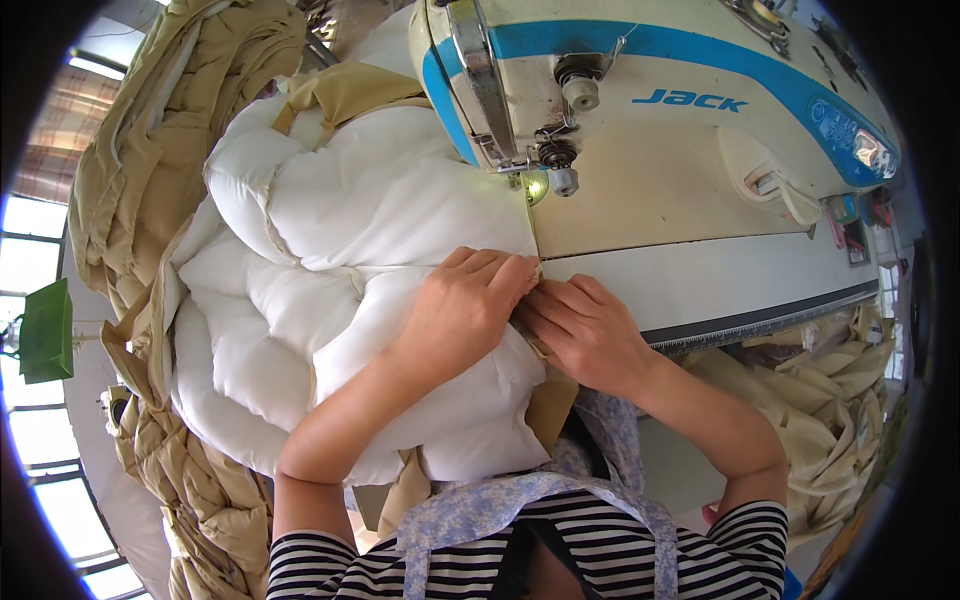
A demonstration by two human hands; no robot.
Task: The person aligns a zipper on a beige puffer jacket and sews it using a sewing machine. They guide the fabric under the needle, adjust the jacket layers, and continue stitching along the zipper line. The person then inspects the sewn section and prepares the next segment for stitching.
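Observation:
A puffy white quilted garment piece [350,215] with tan fabric parts [350,95] spreads over the left of the sewing table. Its right edge runs up to the lit needle area of a white and blue sewing machine [640,110]. My left hand [470,300] pinches that edge just below the machine's needle. Close against it, my right hand [585,330] also grips the edge, fingers curled. The fingertips of both hands nearly meet there, and the bit of fabric between them is mostly hidden.
A ruler strip [765,320] lines the table's front edge on the right. Piles of tan quilted fabric [190,130] hang at the left, and more tan cloth [810,420] lies below the table on the right. A green box-shaped object [46,330] stands at far left.

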